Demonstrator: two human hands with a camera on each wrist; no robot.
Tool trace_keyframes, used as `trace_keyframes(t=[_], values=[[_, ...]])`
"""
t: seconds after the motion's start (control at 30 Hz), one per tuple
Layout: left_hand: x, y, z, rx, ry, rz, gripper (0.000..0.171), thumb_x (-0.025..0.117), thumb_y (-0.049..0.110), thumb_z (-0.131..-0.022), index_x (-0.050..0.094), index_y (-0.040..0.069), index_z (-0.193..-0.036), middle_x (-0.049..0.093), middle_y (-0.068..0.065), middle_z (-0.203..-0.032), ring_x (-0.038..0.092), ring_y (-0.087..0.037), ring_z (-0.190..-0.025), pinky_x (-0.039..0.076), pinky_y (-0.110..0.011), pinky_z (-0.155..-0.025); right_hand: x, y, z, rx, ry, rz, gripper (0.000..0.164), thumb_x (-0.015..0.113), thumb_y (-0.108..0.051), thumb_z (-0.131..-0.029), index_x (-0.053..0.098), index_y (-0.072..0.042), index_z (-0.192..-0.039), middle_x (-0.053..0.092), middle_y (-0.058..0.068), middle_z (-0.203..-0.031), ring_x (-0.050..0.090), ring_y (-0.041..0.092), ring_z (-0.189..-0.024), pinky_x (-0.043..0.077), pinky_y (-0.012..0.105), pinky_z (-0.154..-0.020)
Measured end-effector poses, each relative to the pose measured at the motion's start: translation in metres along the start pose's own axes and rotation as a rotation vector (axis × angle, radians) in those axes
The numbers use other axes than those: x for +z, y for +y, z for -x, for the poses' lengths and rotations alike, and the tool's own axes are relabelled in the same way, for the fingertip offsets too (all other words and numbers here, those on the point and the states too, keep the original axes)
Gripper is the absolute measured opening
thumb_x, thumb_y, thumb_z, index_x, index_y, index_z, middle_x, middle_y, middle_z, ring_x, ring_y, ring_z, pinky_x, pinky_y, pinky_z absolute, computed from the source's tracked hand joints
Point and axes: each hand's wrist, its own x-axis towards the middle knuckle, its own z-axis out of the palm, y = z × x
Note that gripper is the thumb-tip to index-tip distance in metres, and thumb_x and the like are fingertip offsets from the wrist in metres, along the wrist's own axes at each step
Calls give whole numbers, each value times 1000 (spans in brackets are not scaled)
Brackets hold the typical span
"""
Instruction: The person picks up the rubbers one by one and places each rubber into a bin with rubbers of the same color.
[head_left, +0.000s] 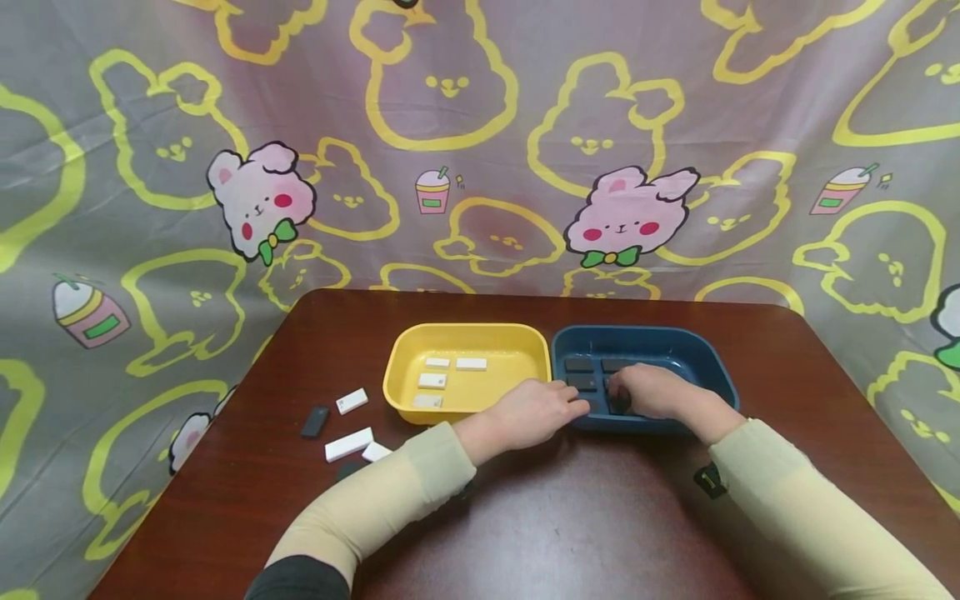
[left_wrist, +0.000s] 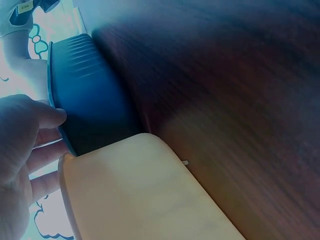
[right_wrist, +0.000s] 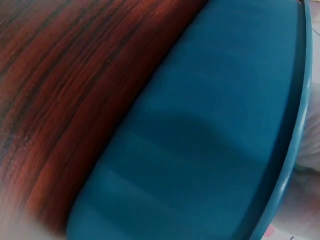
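Observation:
My left hand (head_left: pixel 531 412) is at the near left corner of the blue basin (head_left: pixel 720 392). In the left wrist view its thumb laps over the rim of the blue basin (left_wrist: pixel 92 95) and the fingers sit behind it, so the hand grips the rim. Inside that basin, my right hand (head_left: pixel 651 390) reaches down with bent fingers and pinches a black block (head_left: pixel 618 404), partly hidden by the fingers. Other black blocks (head_left: pixel 580 382) lie flat in rows at the basin's left side. The right wrist view shows mostly the blue basin's outer wall (right_wrist: pixel 195 120).
A yellow basin (head_left: pixel 517 335) touches the blue one on the left and contains several white blocks (head_left: pixel 432 381). On the table left of it lie a black block (head_left: pixel 315 422) and loose white blocks (head_left: pixel 349 444). A patterned curtain (head_left: pixel 480 183) hangs behind the table.

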Motion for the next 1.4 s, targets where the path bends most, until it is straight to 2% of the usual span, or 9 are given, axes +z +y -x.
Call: trace_keyframes(t=[0.17,0.3,0.53,0.6,0.73,0.93,1.07,1.23,1.4], values=[[0,0,0,1,5,0,28,62,21,-96,63,20,-124,66,2,-106,60,-9,-90,49,-18,-77,-3,0,4,-14,39,9,25,73,5,-80,70,-4,-103,67,4,-91,62,20,-81,54,44,-78],[1,-1,1,-2,6,2,29,62,20,-96,63,19,-125,66,2,-106,60,-9,-92,50,-19,-77,-9,3,12,-19,105,27,22,75,-6,-83,69,-5,-104,67,4,-93,62,20,-84,53,44,-77],[1,0,1,-9,7,17,32,62,19,-95,62,19,-127,66,2,-108,61,-10,-95,50,-20,-79,-28,17,44,-33,271,26,23,74,-16,-86,68,-3,-104,67,8,-96,64,25,-87,53,47,-77],[2,0,1,-7,11,17,32,62,18,-95,62,18,-127,66,2,-108,61,-10,-94,50,-20,-79,-34,23,55,1,317,33,24,74,-17,-86,68,-3,-104,67,9,-96,64,27,-88,53,49,-77],[2,0,1,-9,19,23,32,63,18,-95,62,18,-127,66,2,-107,62,-9,-93,50,-19,-79,-41,40,80,125,382,27,30,73,-19,-87,66,0,-108,64,14,-100,61,33,-90,51,54,-75],[4,0,1,-11,15,23,32,62,18,-95,62,19,-127,66,2,-108,62,-9,-93,50,-19,-79,-37,75,114,250,457,-35,41,70,-24,-89,58,7,-114,57,25,-106,58,40,-92,48,60,-75],[2,-1,1,-16,1,28,32,62,18,-95,61,19,-127,66,2,-110,62,-9,-95,50,-20,-80,-26,97,128,303,423,-69,49,68,-29,-91,54,10,-118,55,30,-108,56,43,-92,47,60,-75],[1,0,1,-16,2,26,33,64,19,-95,61,19,-127,66,2,-110,62,-9,-94,50,-20,-80,-9,114,138,379,300,-93,63,72,-32,-86,49,16,-119,52,37,-108,53,51,-94,48,61,-72],[1,1,1,-16,3,30,32,63,19,-95,62,19,-127,66,2,-109,62,-9,-94,50,-19,-81,5,124,141,354,189,-113,66,79,-31,-79,52,19,-112,58,34,-101,57,49,-91,48,60,-72]])
